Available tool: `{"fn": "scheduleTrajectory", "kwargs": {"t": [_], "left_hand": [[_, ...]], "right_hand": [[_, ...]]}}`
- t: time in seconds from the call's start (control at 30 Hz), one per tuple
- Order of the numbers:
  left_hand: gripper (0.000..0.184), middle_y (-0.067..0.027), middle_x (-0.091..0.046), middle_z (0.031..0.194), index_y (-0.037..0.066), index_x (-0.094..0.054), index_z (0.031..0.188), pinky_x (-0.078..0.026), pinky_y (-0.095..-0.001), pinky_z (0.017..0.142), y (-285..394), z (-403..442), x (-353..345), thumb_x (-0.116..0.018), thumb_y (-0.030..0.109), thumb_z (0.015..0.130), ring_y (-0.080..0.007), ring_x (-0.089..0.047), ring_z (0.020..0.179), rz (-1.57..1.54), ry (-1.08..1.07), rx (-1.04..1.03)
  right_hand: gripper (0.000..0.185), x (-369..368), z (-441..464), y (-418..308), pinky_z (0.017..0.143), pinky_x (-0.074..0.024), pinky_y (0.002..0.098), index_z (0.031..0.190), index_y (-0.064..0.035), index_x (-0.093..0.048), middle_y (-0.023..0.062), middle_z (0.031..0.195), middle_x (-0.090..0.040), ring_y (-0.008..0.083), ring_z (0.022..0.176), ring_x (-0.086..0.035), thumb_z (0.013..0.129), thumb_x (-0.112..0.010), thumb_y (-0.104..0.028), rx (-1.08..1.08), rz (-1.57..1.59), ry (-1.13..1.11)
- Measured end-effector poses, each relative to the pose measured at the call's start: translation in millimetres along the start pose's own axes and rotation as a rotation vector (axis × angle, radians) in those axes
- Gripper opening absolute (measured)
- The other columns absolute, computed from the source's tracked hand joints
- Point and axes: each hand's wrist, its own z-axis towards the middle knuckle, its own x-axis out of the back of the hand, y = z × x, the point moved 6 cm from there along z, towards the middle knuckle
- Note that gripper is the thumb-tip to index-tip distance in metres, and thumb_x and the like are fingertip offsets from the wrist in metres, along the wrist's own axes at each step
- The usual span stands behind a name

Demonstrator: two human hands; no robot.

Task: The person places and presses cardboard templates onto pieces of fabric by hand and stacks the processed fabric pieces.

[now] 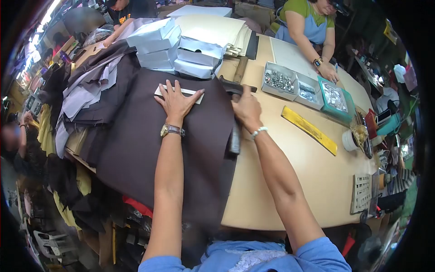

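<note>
My left hand (177,105) lies with fingers spread on a narrow off-white strip (186,91), pressing it against a large dark brown sheet (136,122). The sheet looks like leather or a similar material and drapes over the table's near edge. At the sheet's right border, my right hand (247,109) is closed around what looks like a hammer (234,141). Its dark head shows beyond my fingers and a greyish handle end shows below them; my palm hides the middle. A wooden bar (240,69) lies just behind.
White boxes (156,38) and cream sheets (213,27) are stacked at the back. Trays of small metal parts (278,80) and a yellow ruler-like bar (309,130) lie to the right on the table (258,181). Cut material (93,86) piles up left. A co-worker (312,31) leans in opposite.
</note>
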Motion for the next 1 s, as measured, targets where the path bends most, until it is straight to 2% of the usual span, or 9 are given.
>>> {"fn": "scheduleTrajectory", "kwargs": {"t": [0.17,0.23,0.3,0.37,0.53,0.57,0.67,0.77,1.0], "left_hand": [[0.107,-0.0233,-0.027,0.148,0.002,-0.042,0.137,-0.006,-0.0651,0.107,1.3,-1.0,3.2,-0.054,0.081,0.066,-0.0424,-0.011,0.140,0.031,-0.007,0.026],[0.108,-0.0228,-0.027,0.148,0.002,-0.043,0.137,-0.005,-0.0648,0.107,4.0,1.5,1.7,-0.055,0.081,0.065,-0.0417,-0.011,0.140,0.028,-0.002,0.037],[0.110,-0.0220,-0.027,0.149,0.002,-0.043,0.137,-0.004,-0.0640,0.108,2.5,0.6,0.0,-0.055,0.081,0.062,-0.0401,-0.010,0.141,0.019,-0.003,0.045],[0.090,-0.0217,-0.027,0.148,0.004,-0.041,0.139,-0.007,-0.0657,0.107,4.2,-1.1,1.0,-0.057,0.065,0.075,-0.0397,-0.012,0.141,0.066,0.024,0.002],[0.071,-0.0184,-0.022,0.151,0.014,-0.028,0.145,-0.012,-0.0715,0.102,-38.1,5.2,-62.8,-0.052,0.046,0.087,-0.0399,-0.014,0.139,0.264,0.321,-0.219],[0.076,-0.0184,-0.022,0.151,0.012,-0.030,0.144,-0.009,-0.0713,0.103,-42.3,6.6,-58.9,-0.053,0.051,0.084,-0.0405,-0.013,0.140,0.287,0.443,-0.339],[0.094,-0.0222,-0.025,0.149,0.005,-0.041,0.139,-0.008,-0.0672,0.106,-5.4,2.1,-7.1,-0.059,0.067,0.071,-0.0412,-0.012,0.140,0.053,0.013,-0.038],[0.097,-0.0203,-0.028,0.149,0.005,-0.041,0.139,-0.008,-0.0678,0.105,0.8,1.5,-4.0,-0.056,0.072,0.072,-0.0402,-0.013,0.140,0.106,0.023,0.013],[0.100,-0.0209,-0.029,0.148,0.005,-0.043,0.138,-0.008,-0.0664,0.106,0.9,0.9,-0.4,-0.053,0.077,0.070,-0.0406,-0.014,0.140,0.100,0.015,0.019]], "right_hand": [[0.057,75.0,-3.4,10.0,0.077,-0.0518,0.0406,0.123,-0.0041,-0.049,0.0202,0.091,-0.067,0.0353,0.087,-0.066,0.075,-0.065,-0.028,-0.073,0.381,0.208],[0.052,102.9,-11.1,-22.0,0.077,-0.0516,0.0390,0.120,-0.0030,-0.051,0.0206,0.096,-0.066,0.0333,0.088,-0.066,0.076,-0.067,-0.026,0.124,0.457,0.348],[0.050,115.0,-27.3,-66.6,0.079,-0.0512,0.0391,0.118,-0.0031,-0.053,0.0212,0.100,-0.065,0.0331,0.087,-0.065,0.077,-0.068,-0.026,0.319,0.618,0.343],[0.047,117.9,-56.3,-113.1,0.081,-0.0506,0.0400,0.118,-0.0041,-0.054,0.0218,0.101,-0.064,0.0357,0.088,-0.064,0.079,-0.066,-0.028,0.513,0.589,0.332],[0.046,38.6,-85.2,-137.1,0.077,-0.0504,0.0483,0.127,-0.0161,-0.049,0.0207,0.097,-0.062,0.0432,0.087,-0.062,0.084,-0.060,-0.030,0.420,0.544,-0.004],[0.047,22.4,-82.2,-126.7,0.076,-0.0504,0.0493,0.128,-0.0176,-0.048,0.0206,0.097,-0.062,0.0436,0.086,-0.062,0.084,-0.060,-0.031,0.377,0.513,-0.017],[0.049,1.7,-65.2,-87.6,0.073,-0.0503,0.0511,0.131,-0.0183,-0.045,0.0210,0.099,-0.061,0.0439,0.083,-0.063,0.085,-0.058,-0.032,0.259,0.377,0.029],[0.052,4.0,-47.4,-51.8,0.070,-0.0507,0.0509,0.133,-0.0149,-0.043,0.0210,0.102,-0.059,0.0430,0.079,-0.063,0.086,-0.057,-0.034,0.190,0.181,0.091],[0.059,13.7,-136.6,10.0,0.097,-0.0359,0.0502,0.133,-0.0091,-0.045,0.0220,0.133,-0.042,0.0387,0.124,-0.040,0.087,-0.055,-0.045,0.425,-0.074,-0.140]]}}
